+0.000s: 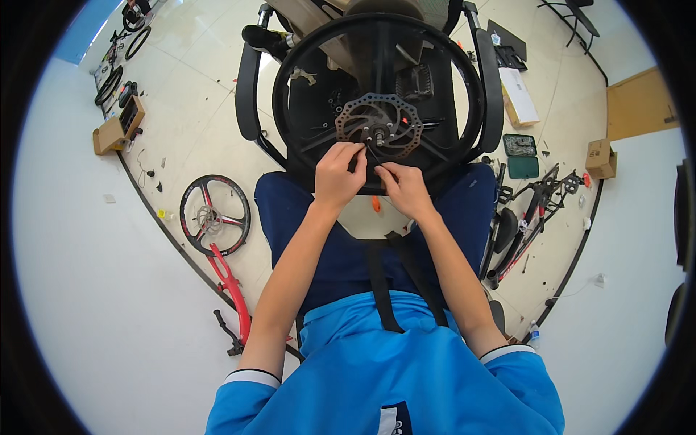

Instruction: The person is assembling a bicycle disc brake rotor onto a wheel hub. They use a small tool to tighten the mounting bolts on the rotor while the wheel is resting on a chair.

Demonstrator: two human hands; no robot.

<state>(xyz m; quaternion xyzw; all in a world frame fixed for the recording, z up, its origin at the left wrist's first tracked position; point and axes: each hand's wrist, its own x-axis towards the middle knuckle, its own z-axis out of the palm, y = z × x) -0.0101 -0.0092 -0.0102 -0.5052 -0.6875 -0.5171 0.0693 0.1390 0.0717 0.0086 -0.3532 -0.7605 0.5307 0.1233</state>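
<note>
Left hand by the brake rotor's 7 o'clock, right hand near 6
Both look pinched closed, can't tell on what; I'd line up square before twisting.

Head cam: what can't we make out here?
All in the head view:
What, if anything, the left grip pinches beside the silver perforated disc rotor: hidden by its own fingers.
Whether the right grip holds anything: too small, dark against the black spoked wheel.
Kind of tiny dark parts left of the rotor: too small.
Black object far right: cut off by the fisheye rim.
</note>
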